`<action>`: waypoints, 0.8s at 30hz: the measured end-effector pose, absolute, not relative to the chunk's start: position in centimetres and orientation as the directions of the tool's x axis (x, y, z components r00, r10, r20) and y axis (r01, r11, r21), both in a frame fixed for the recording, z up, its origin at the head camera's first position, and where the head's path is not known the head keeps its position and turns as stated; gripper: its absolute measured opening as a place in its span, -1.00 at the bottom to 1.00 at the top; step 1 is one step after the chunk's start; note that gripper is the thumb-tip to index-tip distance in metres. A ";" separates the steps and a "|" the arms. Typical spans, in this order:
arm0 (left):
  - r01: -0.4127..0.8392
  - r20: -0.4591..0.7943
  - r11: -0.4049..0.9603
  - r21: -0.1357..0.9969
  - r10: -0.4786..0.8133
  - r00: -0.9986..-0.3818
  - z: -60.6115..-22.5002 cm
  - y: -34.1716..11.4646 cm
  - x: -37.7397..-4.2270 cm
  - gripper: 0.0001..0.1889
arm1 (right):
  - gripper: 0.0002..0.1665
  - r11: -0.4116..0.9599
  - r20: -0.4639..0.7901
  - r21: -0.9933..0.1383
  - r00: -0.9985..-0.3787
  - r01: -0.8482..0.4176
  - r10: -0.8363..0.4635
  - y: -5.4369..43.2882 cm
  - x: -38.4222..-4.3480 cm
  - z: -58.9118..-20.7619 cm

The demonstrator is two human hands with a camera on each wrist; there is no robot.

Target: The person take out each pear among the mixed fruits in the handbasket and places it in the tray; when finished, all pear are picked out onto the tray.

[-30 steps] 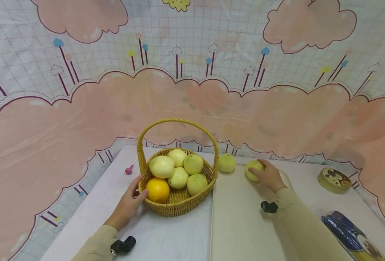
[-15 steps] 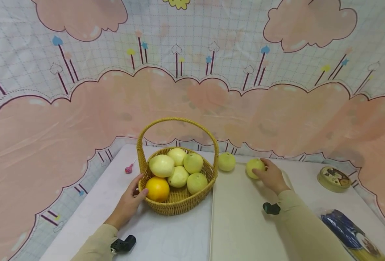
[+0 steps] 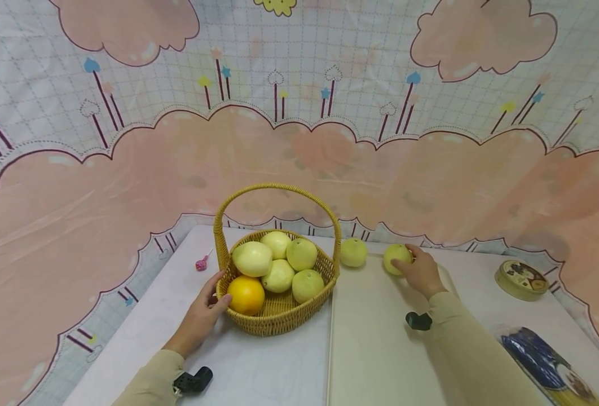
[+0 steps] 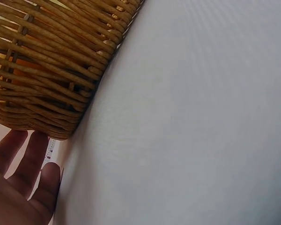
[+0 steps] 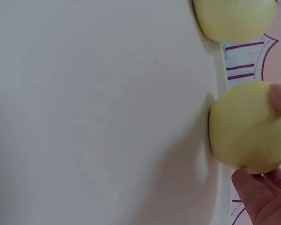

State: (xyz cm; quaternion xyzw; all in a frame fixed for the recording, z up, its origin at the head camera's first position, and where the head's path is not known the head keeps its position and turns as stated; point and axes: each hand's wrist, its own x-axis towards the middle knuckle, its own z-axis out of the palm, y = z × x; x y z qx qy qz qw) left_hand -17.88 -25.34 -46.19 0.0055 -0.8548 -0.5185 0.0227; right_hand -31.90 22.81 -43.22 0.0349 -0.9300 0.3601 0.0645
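A yellow wicker basket [image 3: 274, 324] with a tall arched handle holds several pale green-yellow fruits [image 3: 251, 258] and one orange [image 3: 246, 295]. My left hand [image 3: 198, 318] rests against its left side; in the left wrist view, fairly straight fingers [image 4: 30, 161] touch the weave near the base, while the thumb is out of that view. My right hand [image 3: 422, 272] grips a round pale green fruit [image 5: 248, 126] at the back edge of the cream tray [image 3: 375, 338], thumb on one side and fingers on the other. Another pale green fruit [image 3: 353, 252] sits just left of it.
A pink wrapped lollipop [image 3: 201, 263] lies left of the basket. At the right stand a round tin [image 3: 521, 280] and a blue-and-clear packet [image 3: 543, 361], partly behind the right sleeve. A patterned cloth [image 3: 299, 158] hangs behind the white table [image 3: 259, 372].
The fruit in my right hand has shifted very slightly toward the back of the tray, and the fingers have adjusted a little around it. The left hand and basket have stayed in place.
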 end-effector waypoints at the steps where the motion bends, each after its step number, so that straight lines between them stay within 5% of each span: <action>1: 0.013 0.033 0.462 0.887 -0.034 -0.999 -46.2 -25.3 -17.9 -0.29 | -0.19 0.737 0.147 -0.667 -0.989 -0.113 -0.018 22.8 -32.0 -43.3; 24: 0.024 0.047 0.466 0.885 -0.038 -0.998 -46.1 -25.3 -17.8 -0.31 | 0.02 0.727 0.054 -0.685 -0.998 -0.046 -0.012 22.7 -32.3 -43.1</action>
